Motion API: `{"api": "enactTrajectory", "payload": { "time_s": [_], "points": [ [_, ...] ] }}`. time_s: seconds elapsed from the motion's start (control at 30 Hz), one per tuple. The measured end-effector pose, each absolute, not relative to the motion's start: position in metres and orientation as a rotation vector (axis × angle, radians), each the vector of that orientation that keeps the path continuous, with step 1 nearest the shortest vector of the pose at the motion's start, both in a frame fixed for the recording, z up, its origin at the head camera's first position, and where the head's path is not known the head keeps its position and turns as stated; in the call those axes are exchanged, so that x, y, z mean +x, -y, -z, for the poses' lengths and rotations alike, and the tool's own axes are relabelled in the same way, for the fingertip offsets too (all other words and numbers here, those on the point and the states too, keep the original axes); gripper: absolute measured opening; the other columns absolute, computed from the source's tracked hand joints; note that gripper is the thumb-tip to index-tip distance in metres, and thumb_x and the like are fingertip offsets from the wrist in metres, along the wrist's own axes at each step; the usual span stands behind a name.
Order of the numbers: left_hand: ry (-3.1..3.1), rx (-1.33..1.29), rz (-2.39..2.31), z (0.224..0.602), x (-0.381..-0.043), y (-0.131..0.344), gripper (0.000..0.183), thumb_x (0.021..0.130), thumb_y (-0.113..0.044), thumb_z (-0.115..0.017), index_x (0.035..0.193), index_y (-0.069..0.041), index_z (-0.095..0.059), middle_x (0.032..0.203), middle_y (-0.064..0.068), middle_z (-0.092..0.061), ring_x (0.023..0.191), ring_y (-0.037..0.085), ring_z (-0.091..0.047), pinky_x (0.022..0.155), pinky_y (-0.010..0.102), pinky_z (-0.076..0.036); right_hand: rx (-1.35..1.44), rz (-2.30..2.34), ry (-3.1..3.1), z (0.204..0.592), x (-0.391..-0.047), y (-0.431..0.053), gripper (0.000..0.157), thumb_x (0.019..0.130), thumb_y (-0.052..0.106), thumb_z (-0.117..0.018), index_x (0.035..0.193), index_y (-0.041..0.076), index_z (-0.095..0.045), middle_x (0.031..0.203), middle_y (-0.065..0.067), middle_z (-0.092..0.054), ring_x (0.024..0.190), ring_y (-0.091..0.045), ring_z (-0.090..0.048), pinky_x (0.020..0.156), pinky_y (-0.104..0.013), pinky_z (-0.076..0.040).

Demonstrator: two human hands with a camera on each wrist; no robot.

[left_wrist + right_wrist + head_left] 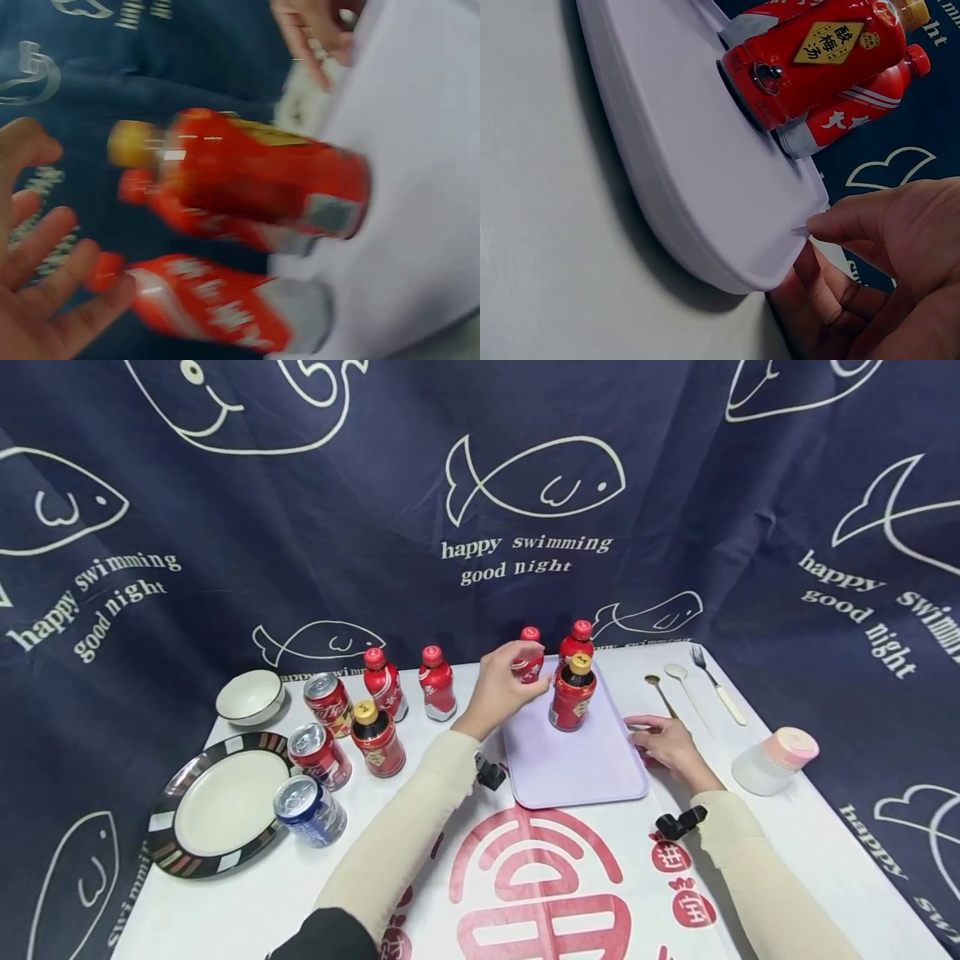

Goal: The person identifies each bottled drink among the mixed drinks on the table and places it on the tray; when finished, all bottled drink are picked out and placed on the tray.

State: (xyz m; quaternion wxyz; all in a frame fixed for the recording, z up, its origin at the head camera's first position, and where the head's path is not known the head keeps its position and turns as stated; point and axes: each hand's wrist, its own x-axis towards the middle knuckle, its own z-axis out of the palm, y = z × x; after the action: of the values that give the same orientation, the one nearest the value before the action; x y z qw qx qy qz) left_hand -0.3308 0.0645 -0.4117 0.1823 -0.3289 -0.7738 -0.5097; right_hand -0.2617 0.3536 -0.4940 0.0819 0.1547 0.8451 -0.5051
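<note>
A lilac tray (577, 772) lies on the table and bears a red plum-drink bottle (572, 703) with a yellow cap, standing upright. Behind that bottle are two red-capped bottles, one on the right (576, 645) and one on the left (527, 670), partly hidden. My left hand (506, 689) is beside the yellow-capped bottle. In the left wrist view its fingers (67, 292) are spread and apart from that bottle. At the tray's right edge, my right hand (667, 743) pinches the rim, thumb and fingers on either side of it in the right wrist view.
On the left are two more red-capped bottles (437, 683), another yellow-capped bottle (378, 745), several cans (310, 812), a bowl (250, 696) and a dark-rimmed plate (225, 802). To the right lie two spoons (662, 693) and a fork (720, 685), near a pink-lidded jar (775, 762).
</note>
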Motion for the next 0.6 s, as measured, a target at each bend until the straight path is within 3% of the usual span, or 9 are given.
{"api": "enactTrajectory", "payload": {
  "time_s": [0.13,0.33,0.5,0.6],
  "points": [
    [2.183,-0.909,1.42,0.398,-0.309,-0.035,0.039,0.071,-0.019,-0.076,0.107,-0.01,-0.062,0.101,0.004,-0.066,0.09,0.01,-0.06,0.069,0.028,-0.054,0.46,1.513,-2.532,0.495,-0.26,-0.354,0.045,0.084,0.009,-0.057,0.129,0.005,-0.051,0.088,-0.006,-0.061,0.068,-0.009,-0.057,0.056,-0.029,-0.053],
    [2.164,-0.826,1.377,0.39,-0.288,0.004,0.035,0.072,-0.02,-0.074,0.105,-0.013,-0.063,0.097,-0.003,-0.066,0.088,0.003,-0.059,0.065,0.029,-0.054,0.433,1.536,-2.515,0.496,-0.258,-0.355,0.048,0.083,0.009,-0.059,0.13,0.003,-0.05,0.084,-0.003,-0.062,0.067,-0.009,-0.058,0.056,-0.03,-0.053],
    [2.143,-0.751,1.424,0.389,-0.275,0.034,0.026,0.074,-0.017,-0.072,0.098,-0.013,-0.065,0.091,-0.002,-0.067,0.074,0.012,-0.062,0.064,0.036,-0.055,0.42,1.544,-2.51,0.495,-0.259,-0.354,0.048,0.083,0.008,-0.058,0.13,0.003,-0.05,0.083,-0.002,-0.062,0.067,-0.008,-0.058,0.057,-0.029,-0.053],
    [2.13,-0.723,1.471,0.39,-0.27,0.052,0.023,0.074,-0.012,-0.071,0.097,-0.012,-0.065,0.09,0.0,-0.067,0.075,0.019,-0.063,0.066,0.037,-0.055,0.411,1.543,-2.514,0.493,-0.261,-0.352,0.047,0.083,0.008,-0.058,0.129,0.002,-0.05,0.082,-0.002,-0.061,0.066,-0.007,-0.057,0.056,-0.028,-0.053]
  ]
}}
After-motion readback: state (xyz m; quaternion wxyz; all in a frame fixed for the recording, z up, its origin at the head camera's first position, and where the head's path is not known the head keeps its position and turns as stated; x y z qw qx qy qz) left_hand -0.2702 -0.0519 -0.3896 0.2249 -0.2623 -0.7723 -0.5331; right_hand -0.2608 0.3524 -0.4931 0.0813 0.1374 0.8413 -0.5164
